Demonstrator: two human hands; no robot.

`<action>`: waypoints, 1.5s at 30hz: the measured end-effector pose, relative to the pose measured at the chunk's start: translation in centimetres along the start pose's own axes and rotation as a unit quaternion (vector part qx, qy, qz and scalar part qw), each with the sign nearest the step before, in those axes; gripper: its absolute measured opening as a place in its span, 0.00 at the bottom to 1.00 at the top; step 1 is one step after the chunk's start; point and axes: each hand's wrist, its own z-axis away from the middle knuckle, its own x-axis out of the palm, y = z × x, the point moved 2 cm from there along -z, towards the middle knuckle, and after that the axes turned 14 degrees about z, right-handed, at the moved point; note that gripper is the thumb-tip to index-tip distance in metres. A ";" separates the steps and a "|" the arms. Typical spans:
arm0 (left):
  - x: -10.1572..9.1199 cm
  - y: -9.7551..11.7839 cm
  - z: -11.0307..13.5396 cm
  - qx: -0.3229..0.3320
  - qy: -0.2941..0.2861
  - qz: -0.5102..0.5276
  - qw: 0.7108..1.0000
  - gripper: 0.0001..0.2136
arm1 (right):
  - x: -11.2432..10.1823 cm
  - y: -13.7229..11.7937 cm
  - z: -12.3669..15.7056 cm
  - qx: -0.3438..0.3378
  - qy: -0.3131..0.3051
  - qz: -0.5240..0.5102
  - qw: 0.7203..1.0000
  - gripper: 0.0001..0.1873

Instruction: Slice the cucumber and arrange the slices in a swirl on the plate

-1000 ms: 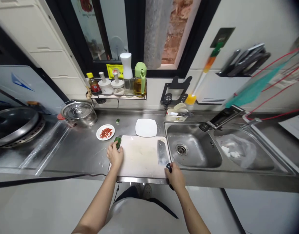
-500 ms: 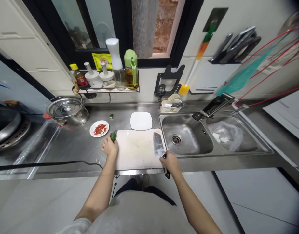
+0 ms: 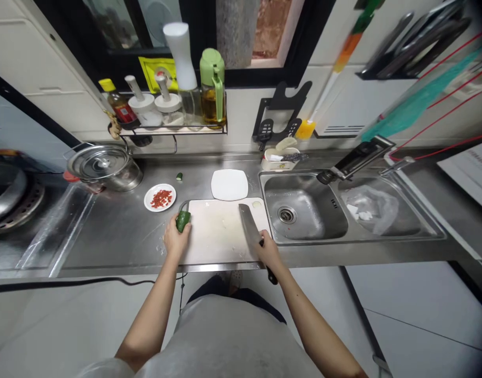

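My left hand (image 3: pixel 176 237) is closed around a dark green cucumber piece (image 3: pixel 183 221), at the left edge of the white cutting board (image 3: pixel 217 236). My right hand (image 3: pixel 269 252) grips the black handle of a cleaver (image 3: pixel 249 224). The cleaver's broad blade is tilted over the right part of the board, its tip pointing away from me. A pale round spot (image 3: pixel 256 205), perhaps a slice, shows at the board's far right corner. Behind the board lies a white square plate (image 3: pixel 229 184). A small cucumber end (image 3: pixel 179 177) rests on the steel counter.
A white plate with red chopped bits (image 3: pixel 160 198) sits left of the board, and a lidded steel pot (image 3: pixel 107 168) stands farther left. The double sink (image 3: pixel 303 207) adjoins the board on the right. Above the counter hangs a rack (image 3: pixel 173 129) with bottles and jars.
The cleaver has moved left and turned, uncovering the pale spot on the board. My left hand has turned the cucumber piece so more of it shows. The camera view has shifted downward.
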 end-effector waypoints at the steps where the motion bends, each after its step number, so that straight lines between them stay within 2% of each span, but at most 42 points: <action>1: -0.2 -0.2 0.4 0.002 0.004 0.007 1.000 0.28 | 0.7 -0.9 0.3 -0.007 -0.020 -0.032 0.999 0.09; 6: -0.6 -1.0 1.6 0.001 0.012 0.020 1.000 0.27 | 4.9 -6.5 1.3 -0.034 -0.104 -0.081 0.991 0.06; 9: -0.4 -1.2 2.0 0.007 0.003 0.024 1.000 0.27 | 6.8 -8.7 1.1 -0.038 -0.144 -0.078 0.986 0.09; 13: 0.1 -1.3 2.5 0.020 -0.004 0.035 0.999 0.26 | 7.8 -9.5 0.4 -0.032 -0.175 -0.059 0.982 0.12; 17: 0.7 -1.2 3.1 0.031 -0.018 0.040 0.999 0.25 | 8.0 -9.2 -0.2 -0.032 -0.170 -0.049 0.984 0.13; 19: 0.9 -1.0 3.3 0.032 -0.027 0.038 0.998 0.25 | 7.6 -8.4 -0.4 -0.024 -0.147 -0.037 0.988 0.13; 21: 1.2 -0.9 3.4 0.035 -0.036 0.038 0.998 0.25 | 6.5 -6.5 -0.3 -0.004 -0.110 -0.028 0.993 0.12; 24: 1.5 -0.5 3.5 0.045 -0.054 0.041 0.997 0.25 | 3.5 -1.4 0.2 0.050 -0.045 -0.016 0.998 0.14; 28: 2.1 0.1 3.9 0.066 -0.096 0.042 0.992 0.25 | -1.4 6.0 1.6 0.145 0.031 0.041 0.988 0.19; 31: 2.9 1.0 4.2 0.093 -0.141 0.036 0.985 0.24 | -3.2 8.0 2.2 0.166 0.055 0.053 0.983 0.21; 33: 3.6 1.8 4.4 0.115 -0.178 0.022 0.977 0.24 | -3.1 7.3 2.0 0.146 0.062 0.051 0.986 0.21; 37: 5.0 3.3 4.4 0.160 -0.246 -0.008 0.956 0.24 | -1.5 3.0 0.9 0.062 0.050 0.098 0.992 0.20; 41: 5.9 4.2 4.1 0.199 -0.275 -0.020 0.940 0.24 | -0.6 -1.3 -0.3 -0.002 -0.028 0.193 0.981 0.17; 45: 6.1 4.4 3.9 0.222 -0.270 -0.032 0.936 0.22 | -0.4 -3.6 -1.3 -0.031 -0.095 0.267 0.959 0.15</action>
